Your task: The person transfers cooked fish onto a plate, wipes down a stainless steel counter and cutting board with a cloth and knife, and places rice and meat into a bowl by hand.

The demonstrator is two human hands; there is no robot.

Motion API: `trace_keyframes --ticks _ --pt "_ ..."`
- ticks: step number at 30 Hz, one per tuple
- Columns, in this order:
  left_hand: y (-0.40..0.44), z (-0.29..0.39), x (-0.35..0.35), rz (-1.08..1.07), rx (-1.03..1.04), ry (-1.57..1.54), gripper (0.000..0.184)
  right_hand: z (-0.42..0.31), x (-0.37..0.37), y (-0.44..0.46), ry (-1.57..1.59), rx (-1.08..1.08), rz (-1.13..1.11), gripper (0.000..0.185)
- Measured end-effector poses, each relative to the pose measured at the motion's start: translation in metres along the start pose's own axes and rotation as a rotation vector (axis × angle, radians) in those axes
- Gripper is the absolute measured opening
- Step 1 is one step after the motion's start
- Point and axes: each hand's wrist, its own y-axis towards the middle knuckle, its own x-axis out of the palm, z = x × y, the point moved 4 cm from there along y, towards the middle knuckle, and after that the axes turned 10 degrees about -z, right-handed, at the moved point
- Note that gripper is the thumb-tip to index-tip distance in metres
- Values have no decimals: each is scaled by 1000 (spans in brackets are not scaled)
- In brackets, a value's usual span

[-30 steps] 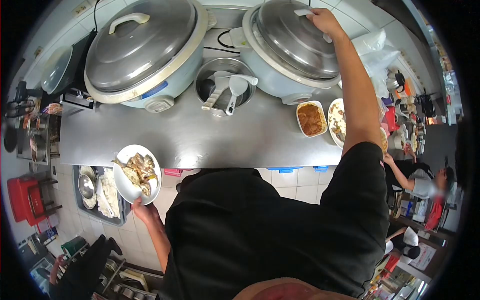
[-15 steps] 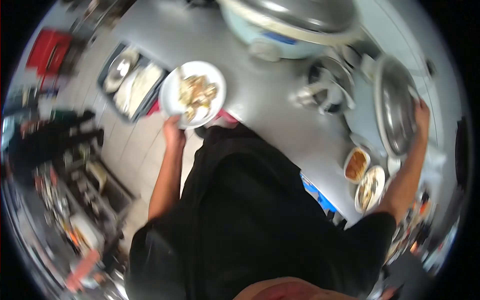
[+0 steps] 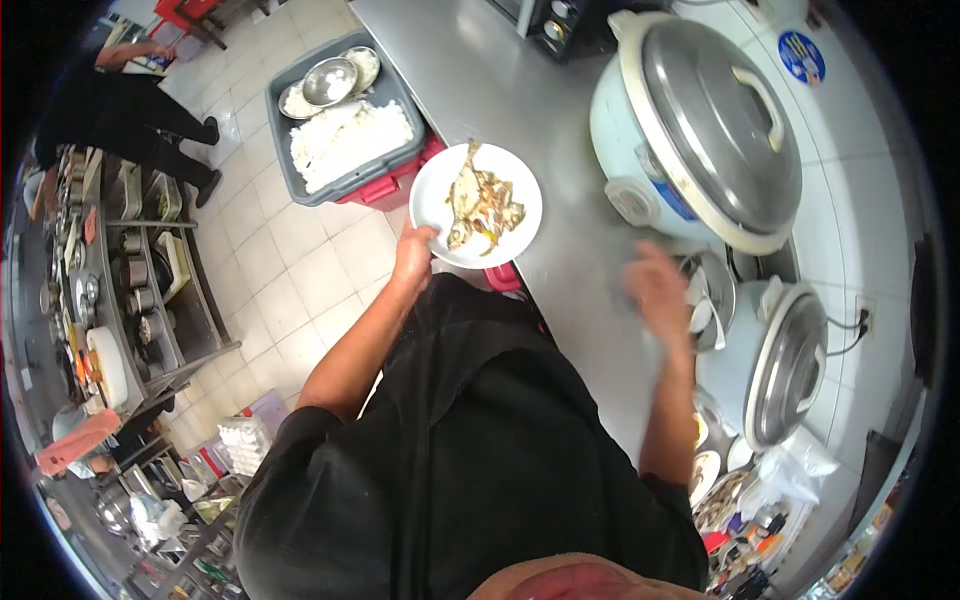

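My left hand (image 3: 413, 257) grips the near left rim of a white plate (image 3: 524, 178), held level just in front of my body. Small cooked fish (image 3: 484, 205) in pieces lie on it. Over the steel counter (image 3: 560, 260), my right hand (image 3: 660, 287) is smeared by motion, so its fingers do not show clearly. Close beside that hand stands a metal pot (image 3: 722, 270) with white ladles or spoons (image 3: 703, 315) in it. A large pale-blue rice cooker (image 3: 613, 125) with a grey lid stands beyond the hand.
A second lidded cooker (image 3: 795, 365) stands at the right, by the tiled wall. Left of the counter, a grey tub (image 3: 283, 150) holds white rice (image 3: 350, 145) and metal bowls. Another person (image 3: 130, 125) stands at far left, near shelves of pans.
My right hand has come away from the second cooker's lid and moved over the counter, near the metal pot. The camera view has turned; my left hand still holds the plate.
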Motion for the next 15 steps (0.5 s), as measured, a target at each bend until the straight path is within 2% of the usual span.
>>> trace_keyframes --ticks 1,2,4,7,9,10,13,15 --pt "2 -2 -5 4 -6 18 64 20 54 22 39 52 -203 40" --pt "9 -10 -15 -34 10 56 63 39 110 40 317 152 -319 48" --pt "7 1 -11 -34 -65 41 63 16 174 54 812 245 -422 45" --pt "20 10 -15 -101 -94 86 62 11 232 86 1060 269 -374 37" --pt "33 18 -17 -127 -119 157 60 7 243 99 1054 287 -281 35" --pt "43 20 -19 -182 -65 175 53 6 245 105 1052 293 -229 34" --pt "62 33 -21 -302 -234 214 46 3 251 123 1119 303 -168 36" --pt "100 32 -42 -359 -223 239 54 6 264 156 1141 283 -104 37"
